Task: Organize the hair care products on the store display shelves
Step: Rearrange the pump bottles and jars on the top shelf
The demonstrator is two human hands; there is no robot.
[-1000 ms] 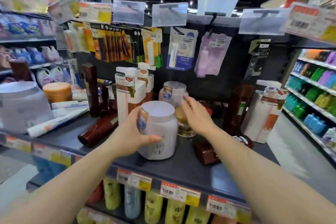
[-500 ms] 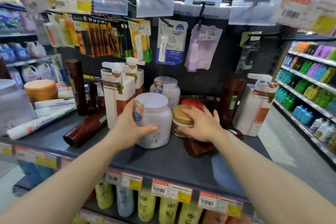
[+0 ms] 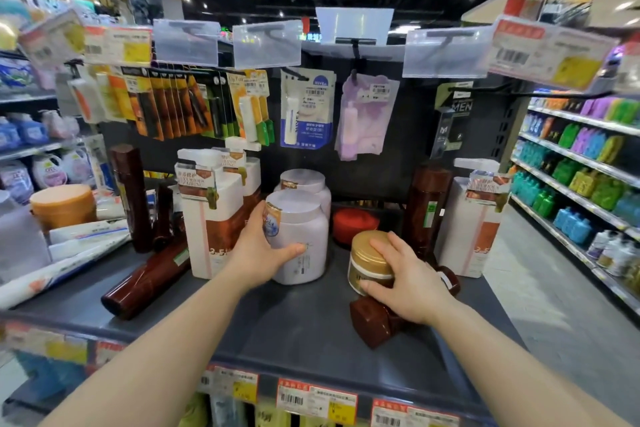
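My left hand (image 3: pixel 258 253) grips a large white jar (image 3: pixel 300 243) that stands upright on the dark shelf (image 3: pixel 294 326). A second white jar (image 3: pixel 304 180) stands right behind it. My right hand (image 3: pixel 401 277) holds a small gold-lidded jar (image 3: pixel 369 258), to the right of the white jar. A brown bottle (image 3: pixel 372 321) lies on its side under and in front of my right hand. White pump bottles (image 3: pixel 214 215) stand to the left of the white jars.
Another brown bottle (image 3: pixel 145 281) lies on the shelf at the left. Tall brown bottles (image 3: pixel 427 204) and a white pump bottle (image 3: pixel 476 218) stand at the right. A red lid (image 3: pixel 355 222) sits at the back. Hanging packets (image 3: pixel 306 107) fill the back panel. Price tags (image 3: pixel 315 399) line the front edge.
My right hand has drawn the gold-lidded jar forward and to the right, away from the white jar. My left hand keeps its hold on the white jar.
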